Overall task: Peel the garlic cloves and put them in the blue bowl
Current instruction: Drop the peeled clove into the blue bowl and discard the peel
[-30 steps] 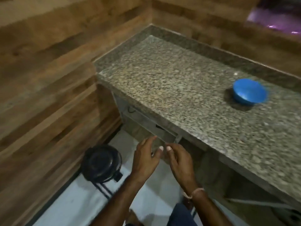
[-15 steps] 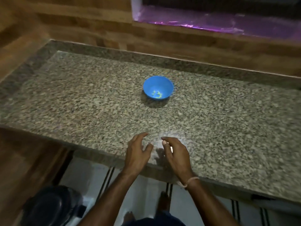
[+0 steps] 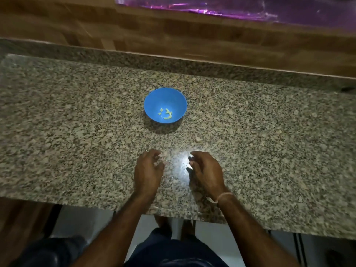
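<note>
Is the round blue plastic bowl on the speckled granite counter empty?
No, the round blue plastic bowl holds several small pale pieces.

The speckled granite table [image 3: 77,132] has a raised strip of the same stone along its far edge. A blue bowl [image 3: 165,99] stands near the table's middle. What looks like a small pale garlic clove [image 3: 198,139] lies by itself, a little nearer the front edge and to the bowl's right.

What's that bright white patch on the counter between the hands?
Head view: glare on the polished granite counter, between left hand and right hand; same view, the blue bowl throws a dark shadow toward the person, and the picture's corners fade dim.
</note>
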### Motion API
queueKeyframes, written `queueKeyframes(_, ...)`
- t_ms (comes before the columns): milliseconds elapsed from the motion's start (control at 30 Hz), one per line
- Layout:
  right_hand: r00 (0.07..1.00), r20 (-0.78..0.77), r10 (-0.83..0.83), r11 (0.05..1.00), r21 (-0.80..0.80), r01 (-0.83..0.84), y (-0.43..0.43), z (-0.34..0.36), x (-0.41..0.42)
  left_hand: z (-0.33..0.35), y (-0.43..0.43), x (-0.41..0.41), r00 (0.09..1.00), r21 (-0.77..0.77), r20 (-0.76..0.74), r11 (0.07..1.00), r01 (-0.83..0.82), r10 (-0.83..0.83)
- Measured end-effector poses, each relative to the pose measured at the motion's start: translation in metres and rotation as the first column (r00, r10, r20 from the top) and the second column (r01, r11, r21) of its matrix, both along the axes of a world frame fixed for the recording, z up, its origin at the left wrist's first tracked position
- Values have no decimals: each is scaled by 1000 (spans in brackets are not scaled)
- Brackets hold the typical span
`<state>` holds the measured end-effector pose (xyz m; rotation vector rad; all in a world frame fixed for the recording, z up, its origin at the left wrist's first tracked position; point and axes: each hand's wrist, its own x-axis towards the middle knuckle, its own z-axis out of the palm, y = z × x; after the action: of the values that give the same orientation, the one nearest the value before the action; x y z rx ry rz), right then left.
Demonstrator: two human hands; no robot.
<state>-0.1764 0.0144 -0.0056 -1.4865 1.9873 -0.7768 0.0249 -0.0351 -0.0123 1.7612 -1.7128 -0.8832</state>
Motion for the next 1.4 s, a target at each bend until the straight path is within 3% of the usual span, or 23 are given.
queueKeyframes(167,1000,20,1,1000,-7,-1,-17,-18,10,-8,-9,7,1000,-15,-3,1000,19,-19)
queueKeyframes(400,949,274,-154,983,-53,175,-25,-23,1,-10,-16,3,993,-12,-68,995,-100,99)
queueKeyframes(867,997,58,-41,998,-54,44,-26,-22,-55,-13,-13,-81,999,30,18,999,36,-37)
queueKeyframes(1267,993,12,121,992,-35,-121,-40,-31,-40,-18,-3,-59,989,-11,69,991,-131,132)
queueKeyframes(1400,986,8,168,985,-40,-167,-44,-32,-30,-15,-5,-57,992,-33,104,997,-73,76)
